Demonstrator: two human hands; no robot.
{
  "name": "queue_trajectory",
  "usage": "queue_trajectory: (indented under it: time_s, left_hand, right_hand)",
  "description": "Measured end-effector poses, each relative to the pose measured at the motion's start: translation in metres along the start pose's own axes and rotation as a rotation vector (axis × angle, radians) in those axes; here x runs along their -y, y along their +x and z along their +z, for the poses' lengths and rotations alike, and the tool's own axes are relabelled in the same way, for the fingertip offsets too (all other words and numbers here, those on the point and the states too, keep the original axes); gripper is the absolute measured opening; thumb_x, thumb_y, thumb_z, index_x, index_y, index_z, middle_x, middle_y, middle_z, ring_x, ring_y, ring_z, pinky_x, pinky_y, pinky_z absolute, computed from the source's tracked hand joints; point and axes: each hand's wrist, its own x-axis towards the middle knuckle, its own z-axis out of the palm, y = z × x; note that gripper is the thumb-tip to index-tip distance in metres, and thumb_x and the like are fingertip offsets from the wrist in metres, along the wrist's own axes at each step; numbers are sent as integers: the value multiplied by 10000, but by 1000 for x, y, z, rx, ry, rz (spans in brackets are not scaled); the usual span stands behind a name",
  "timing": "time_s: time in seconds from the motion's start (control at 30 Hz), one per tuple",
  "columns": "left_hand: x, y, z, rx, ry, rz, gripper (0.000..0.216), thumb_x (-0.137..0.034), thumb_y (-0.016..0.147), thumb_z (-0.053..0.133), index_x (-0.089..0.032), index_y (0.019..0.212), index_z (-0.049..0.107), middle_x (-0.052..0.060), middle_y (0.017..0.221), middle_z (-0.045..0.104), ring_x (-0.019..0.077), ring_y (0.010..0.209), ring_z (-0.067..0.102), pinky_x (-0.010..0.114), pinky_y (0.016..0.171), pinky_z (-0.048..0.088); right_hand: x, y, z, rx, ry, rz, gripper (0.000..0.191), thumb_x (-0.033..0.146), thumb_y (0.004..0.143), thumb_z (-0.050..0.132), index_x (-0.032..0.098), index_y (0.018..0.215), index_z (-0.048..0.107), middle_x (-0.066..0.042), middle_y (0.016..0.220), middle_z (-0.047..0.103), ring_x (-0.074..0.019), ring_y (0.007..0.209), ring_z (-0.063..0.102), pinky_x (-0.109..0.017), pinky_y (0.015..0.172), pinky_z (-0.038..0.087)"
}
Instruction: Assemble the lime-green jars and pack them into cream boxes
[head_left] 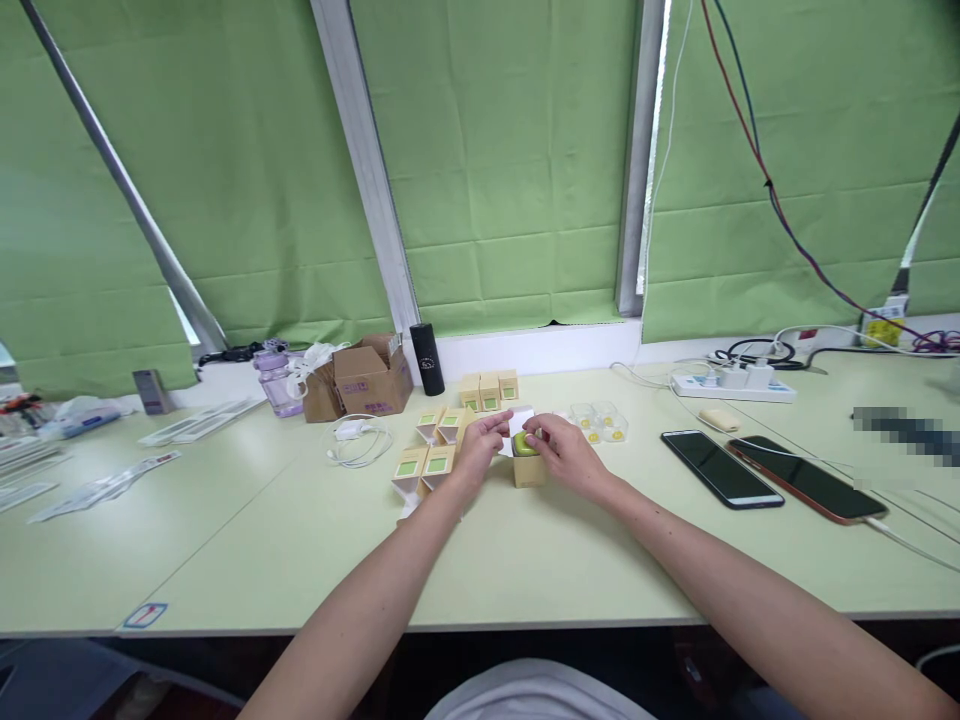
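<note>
A small tan cardboard box [530,472] stands on the table in front of me with its top open and a white flap raised behind. In its mouth sits a round yellow-green item [523,443], whose exact kind I cannot make out. My right hand [562,450] pinches this item from the right. On the left side of the box, my left hand [484,447] has its fingers stretched out near the flap. Several more tan boxes with green labels [437,462] stand open to the left, and other small boxes [489,391] are lined up farther back.
A clear plastic tray [600,422] with yellow pieces lies right of the boxes. Two phones [721,470] and a power strip [733,385] with cables are at the right. A brown carton [373,375], black cylinder [427,360], purple bottle [277,380] and white charger [349,430] stand at the left.
</note>
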Motion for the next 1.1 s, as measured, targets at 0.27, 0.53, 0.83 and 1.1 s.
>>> queue_trajectory:
  time_s: [0.27, 0.53, 0.83, 1.1]
  left_hand:
    - [2, 0, -1, 23, -10, -4, 711, -77, 538, 535, -127, 1212, 754, 80, 991, 783, 211, 954, 687, 288, 819, 491]
    - [-2, -1, 1, 20, -24, -13, 728, -87, 516, 526, -114, 1209, 749, 82, 981, 797, 193, 871, 678, 276, 760, 466]
    - [-4, -2, 3, 33, -13, -9, 729, -94, 520, 524, -118, 1212, 751, 82, 961, 801, 196, 866, 677, 281, 757, 466]
    - [-2, -3, 2, 38, -13, -6, 754, -95, 529, 530, -109, 1253, 741, 96, 971, 798, 208, 874, 683, 287, 758, 479]
  right_hand:
    - [-5, 2, 6, -38, 77, 73, 106, 191, 946, 626, 222, 872, 694, -42, 1005, 635, -159, 762, 582, -306, 716, 476]
    - [-5, 4, 6, -27, 85, 150, 152, 117, 880, 682, 217, 820, 778, -49, 985, 649, -177, 816, 615, -319, 745, 488]
    - [-6, 6, 7, -27, 105, 200, 198, 76, 845, 691, 221, 783, 811, -42, 942, 658, -172, 811, 623, -311, 745, 484]
    - [-7, 7, 7, -24, 94, 203, 195, 81, 829, 705, 231, 769, 816, -39, 931, 670, -174, 808, 625, -313, 745, 477]
